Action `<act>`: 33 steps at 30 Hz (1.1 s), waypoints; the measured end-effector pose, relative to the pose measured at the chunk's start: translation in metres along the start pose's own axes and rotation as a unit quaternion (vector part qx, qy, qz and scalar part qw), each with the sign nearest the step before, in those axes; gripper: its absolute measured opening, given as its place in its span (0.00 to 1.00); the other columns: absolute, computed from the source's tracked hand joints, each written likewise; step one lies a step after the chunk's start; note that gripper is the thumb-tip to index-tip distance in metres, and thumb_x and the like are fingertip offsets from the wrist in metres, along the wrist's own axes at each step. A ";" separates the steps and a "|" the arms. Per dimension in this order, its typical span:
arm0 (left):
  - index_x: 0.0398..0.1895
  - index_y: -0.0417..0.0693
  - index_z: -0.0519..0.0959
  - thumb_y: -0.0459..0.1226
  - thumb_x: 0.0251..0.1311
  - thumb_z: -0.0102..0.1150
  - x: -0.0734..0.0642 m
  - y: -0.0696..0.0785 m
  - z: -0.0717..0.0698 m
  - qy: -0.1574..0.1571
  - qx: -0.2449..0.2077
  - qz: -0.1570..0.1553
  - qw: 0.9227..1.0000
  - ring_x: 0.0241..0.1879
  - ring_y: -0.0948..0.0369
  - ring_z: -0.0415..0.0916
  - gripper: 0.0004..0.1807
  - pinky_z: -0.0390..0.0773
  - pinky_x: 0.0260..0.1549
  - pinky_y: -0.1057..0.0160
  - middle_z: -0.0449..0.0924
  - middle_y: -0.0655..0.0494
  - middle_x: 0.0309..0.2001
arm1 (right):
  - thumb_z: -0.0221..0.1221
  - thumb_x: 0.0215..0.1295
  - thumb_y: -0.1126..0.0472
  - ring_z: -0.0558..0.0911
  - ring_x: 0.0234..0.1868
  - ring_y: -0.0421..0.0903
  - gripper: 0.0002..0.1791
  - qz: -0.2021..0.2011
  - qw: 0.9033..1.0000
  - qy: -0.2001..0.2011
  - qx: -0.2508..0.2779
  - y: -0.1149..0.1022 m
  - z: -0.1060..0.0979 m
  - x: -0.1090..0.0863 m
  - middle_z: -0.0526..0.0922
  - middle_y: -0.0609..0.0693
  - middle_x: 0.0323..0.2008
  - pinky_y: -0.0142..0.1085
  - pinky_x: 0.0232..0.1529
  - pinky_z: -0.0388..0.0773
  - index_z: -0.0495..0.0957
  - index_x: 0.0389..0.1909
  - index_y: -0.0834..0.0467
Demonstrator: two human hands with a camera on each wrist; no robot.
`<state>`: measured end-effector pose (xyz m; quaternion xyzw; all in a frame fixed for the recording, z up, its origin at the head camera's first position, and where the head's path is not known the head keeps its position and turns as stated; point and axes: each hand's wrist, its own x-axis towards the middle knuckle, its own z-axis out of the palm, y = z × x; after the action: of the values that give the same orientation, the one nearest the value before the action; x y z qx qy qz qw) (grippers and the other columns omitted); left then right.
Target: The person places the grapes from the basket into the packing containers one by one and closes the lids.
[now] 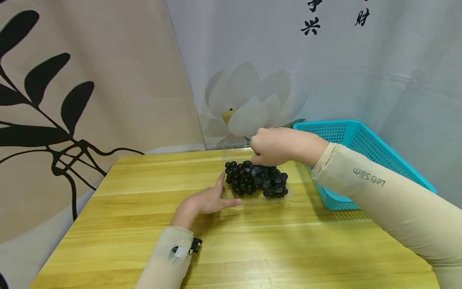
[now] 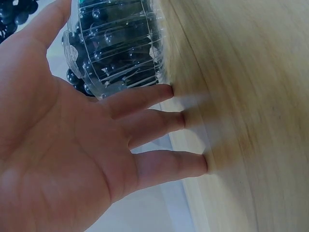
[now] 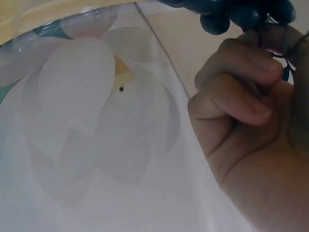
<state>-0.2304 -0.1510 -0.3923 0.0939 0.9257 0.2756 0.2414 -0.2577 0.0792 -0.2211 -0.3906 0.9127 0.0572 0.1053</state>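
Dark grapes [image 1: 241, 178] lie in a clear plastic box [image 2: 120, 53] at the middle of the table. My right hand [image 1: 276, 145] is over the box, its fingers curled, pinching the stem of a bunch of grapes [image 3: 245, 14]. In the head view this bunch [image 1: 271, 180] hangs below the hand and overlaps the right part of the box. My left hand [image 1: 207, 200] lies at the box's left end, thumb and fingers spread, with the fingers nearly straight. Its fingertips [image 2: 202, 163] rest on the tabletop in the left wrist view.
A blue plastic basket [image 1: 384, 154] with perforated walls stands at the right, partly behind my right forearm. The wooden table [image 1: 151, 192] ends at a printed curtain [image 1: 144, 80] along the back. A small black device [image 1: 195, 245] sits on my left wrist.
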 end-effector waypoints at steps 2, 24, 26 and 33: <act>0.86 0.59 0.20 0.72 0.66 0.57 0.000 0.001 0.000 0.001 -0.002 0.002 1.000 0.58 0.44 0.85 0.68 0.77 0.69 0.41 0.73 0.33 0.74 | 0.56 0.78 0.55 0.56 0.13 0.38 0.27 -0.004 1.000 -0.003 -0.004 -0.004 0.003 0.004 0.57 0.40 0.12 0.32 0.21 0.60 0.64 0.14 0.47; 0.87 0.56 0.21 0.71 0.66 0.59 -0.001 0.004 -0.003 0.001 -0.006 -0.005 1.000 0.67 0.39 0.79 0.69 0.73 0.74 0.39 0.71 0.31 0.75 | 0.54 0.79 0.56 0.66 0.18 0.40 0.21 0.001 0.999 -0.019 -0.031 -0.016 0.044 0.036 0.67 0.44 0.18 0.36 0.26 0.71 0.71 0.20 0.49; 0.87 0.57 0.21 0.72 0.65 0.59 -0.001 0.003 -0.003 0.000 -0.007 -0.007 1.000 0.67 0.39 0.79 0.70 0.73 0.74 0.39 0.72 0.31 0.74 | 0.54 0.80 0.57 0.68 0.18 0.40 0.19 -0.009 0.999 -0.017 -0.036 -0.018 0.049 0.039 0.69 0.44 0.18 0.35 0.26 0.72 0.74 0.23 0.51; 0.86 0.59 0.20 0.74 0.62 0.59 0.000 0.000 -0.002 -0.001 -0.009 -0.007 1.000 0.70 0.39 0.76 0.71 0.73 0.73 0.39 0.69 0.31 0.76 | 0.52 0.83 0.57 0.79 0.24 0.43 0.14 -0.029 0.999 -0.042 -0.012 -0.024 0.062 0.051 0.81 0.49 0.28 0.40 0.36 0.83 0.83 0.52 0.60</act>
<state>-0.2311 -0.1523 -0.3907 0.0856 0.9236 0.2823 0.2447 -0.2652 0.0385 -0.2944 -0.4158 0.8949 0.0817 0.1403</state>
